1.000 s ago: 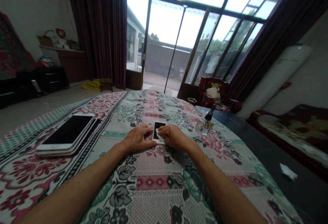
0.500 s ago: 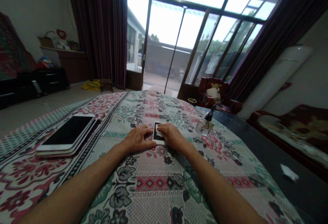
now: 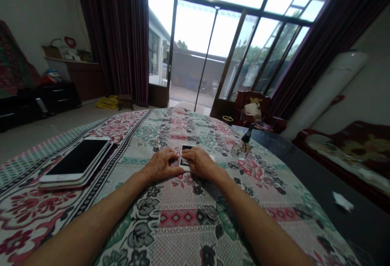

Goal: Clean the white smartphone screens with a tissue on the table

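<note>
A small white phone point(image 3: 186, 147) with a dark screen lies face up on the floral tablecloth point(image 3: 179, 201). My left hand point(image 3: 163, 165) grips its left side and near corner, fingers curled and thumb along the lower edge. Over the phone's right part lies my right hand point(image 3: 201, 163), its fingers bent and pressing a white tissue point(image 3: 185, 161) onto the screen. Much of the tissue and the phone's right side are hidden beneath that hand.
A stack of larger phones point(image 3: 77, 160) rests to the left. On the right stands a clear bottle with a black pump top point(image 3: 241, 149). A crumpled white tissue point(image 3: 343, 201) lies on the dark tabletop point(image 3: 323, 180). Wooden chairs point(image 3: 251, 105) are beyond the table.
My right hand has slid slightly over the phone with the tissue, towards the near part of the screen. My left hand keeps its place at the phone; the view has shifted slightly.
</note>
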The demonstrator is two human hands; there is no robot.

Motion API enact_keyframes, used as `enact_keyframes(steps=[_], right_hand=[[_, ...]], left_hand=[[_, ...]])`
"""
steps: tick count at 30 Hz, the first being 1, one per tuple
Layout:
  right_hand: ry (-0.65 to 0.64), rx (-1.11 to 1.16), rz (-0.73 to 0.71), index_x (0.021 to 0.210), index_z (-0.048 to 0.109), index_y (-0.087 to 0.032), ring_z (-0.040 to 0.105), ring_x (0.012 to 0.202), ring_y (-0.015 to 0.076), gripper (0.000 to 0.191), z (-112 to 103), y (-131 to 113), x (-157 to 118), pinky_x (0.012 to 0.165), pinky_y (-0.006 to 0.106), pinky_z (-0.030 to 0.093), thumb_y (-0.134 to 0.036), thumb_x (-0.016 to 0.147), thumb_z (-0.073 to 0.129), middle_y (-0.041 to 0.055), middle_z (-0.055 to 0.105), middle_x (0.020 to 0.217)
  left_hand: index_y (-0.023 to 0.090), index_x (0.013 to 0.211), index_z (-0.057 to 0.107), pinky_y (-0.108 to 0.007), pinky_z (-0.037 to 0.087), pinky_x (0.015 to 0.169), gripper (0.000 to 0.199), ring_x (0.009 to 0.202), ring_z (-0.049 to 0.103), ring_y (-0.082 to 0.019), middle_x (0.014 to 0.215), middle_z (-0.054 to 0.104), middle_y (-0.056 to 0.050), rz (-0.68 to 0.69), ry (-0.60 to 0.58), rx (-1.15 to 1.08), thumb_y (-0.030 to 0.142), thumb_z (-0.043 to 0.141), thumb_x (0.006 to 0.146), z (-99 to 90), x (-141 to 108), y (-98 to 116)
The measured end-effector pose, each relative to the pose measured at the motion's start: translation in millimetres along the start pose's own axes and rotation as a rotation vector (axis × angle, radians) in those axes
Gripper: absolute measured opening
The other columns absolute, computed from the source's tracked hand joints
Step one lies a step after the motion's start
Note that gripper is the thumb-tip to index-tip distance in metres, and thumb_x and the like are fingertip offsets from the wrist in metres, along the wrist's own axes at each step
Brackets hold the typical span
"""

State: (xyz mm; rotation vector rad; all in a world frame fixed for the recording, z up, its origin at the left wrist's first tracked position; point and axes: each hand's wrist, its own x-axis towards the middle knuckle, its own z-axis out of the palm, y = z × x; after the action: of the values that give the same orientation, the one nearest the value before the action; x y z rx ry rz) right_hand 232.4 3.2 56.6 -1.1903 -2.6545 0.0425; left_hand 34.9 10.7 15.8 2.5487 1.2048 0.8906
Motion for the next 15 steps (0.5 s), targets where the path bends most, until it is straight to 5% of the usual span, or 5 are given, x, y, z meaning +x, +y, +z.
enact_keyframes(steps=[7, 15], right_hand=[[-0.215, 0.014, -0.073, 0.066, 0.065, -0.019, 0.059, 0.076, 0.0132, 0.02, -23, -21, -10, 0.066, 0.024, 0.037, -0.002, 0.074, 0.057, 0.0018, 0.069, 0.084], [-0.013, -0.003, -0.005, 0.083, 0.066, -0.017, 0.057, 0.083, 0.0137, 0.012, 2, 6, 5, 0.08, 0.025, 0.038, -0.011, 0.085, 0.057, 0.004, 0.068, 0.092]], left_hand=[[0.019, 0.083, 0.069, -0.028, 0.043, 0.068, 0.027, 0.074, 0.055, -0.016, 0.081, 0.058, -0.002, 0.011, -0.015, 0.016, 0.044, 0.072, 0.072, 0.3, 0, -2], [0.018, 0.083, 0.07, -0.029, 0.045, 0.071, 0.026, 0.075, 0.056, -0.016, 0.085, 0.06, -0.003, 0.017, -0.028, -0.007, 0.043, 0.072, 0.074, -1.6, 0, 0]])
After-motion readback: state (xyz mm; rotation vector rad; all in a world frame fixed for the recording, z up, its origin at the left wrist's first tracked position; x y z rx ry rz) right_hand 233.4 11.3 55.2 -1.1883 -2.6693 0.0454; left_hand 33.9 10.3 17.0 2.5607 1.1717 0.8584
